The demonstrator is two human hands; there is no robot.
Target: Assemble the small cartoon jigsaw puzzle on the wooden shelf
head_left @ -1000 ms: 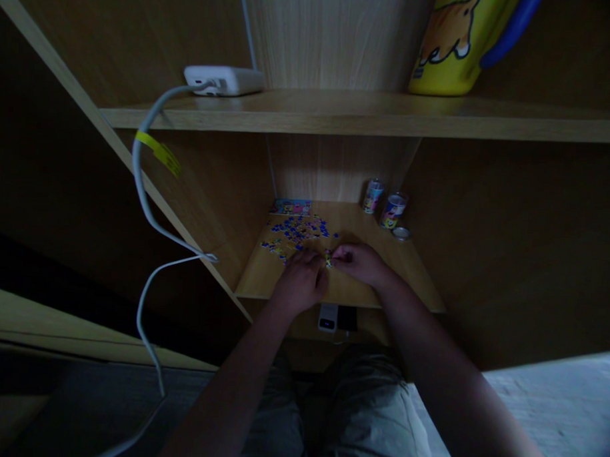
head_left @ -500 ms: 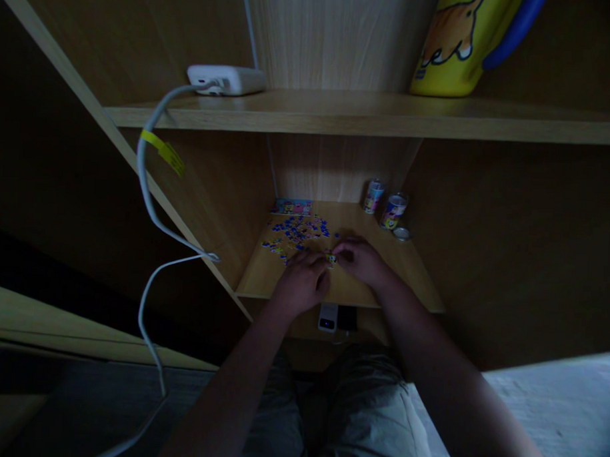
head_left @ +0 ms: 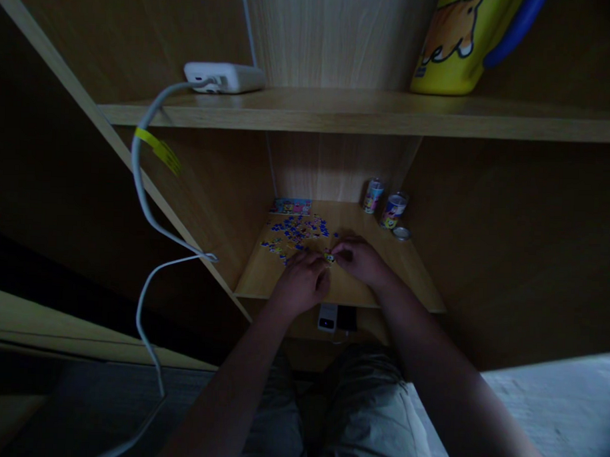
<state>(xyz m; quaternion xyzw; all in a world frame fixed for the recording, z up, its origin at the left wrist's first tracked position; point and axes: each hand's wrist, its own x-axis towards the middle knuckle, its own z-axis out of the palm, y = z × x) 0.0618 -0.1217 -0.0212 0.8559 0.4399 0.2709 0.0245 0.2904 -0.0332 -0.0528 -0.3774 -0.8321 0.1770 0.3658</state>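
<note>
Head view: left hand (head_left: pixel 306 280) and right hand (head_left: pixel 361 260) are flanking a small yellow-and-white puzzle cluster (head_left: pixel 329 257) on the pale wooden shelf (head_left: pixel 351 293), apparently steadying it, their curled fingers' grip impossible to tell, while flat blue puzzle pieces (head_left: pixel 297 229) are lying at eleven o'clock, seemingly for easy reach.

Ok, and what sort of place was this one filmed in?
Probably a home or dorm room, at a wooden shelf unit: a blue-handled yellow container and a white device sit on the upper shelf, and small jigsaw-like pieces lie spread below.
</note>
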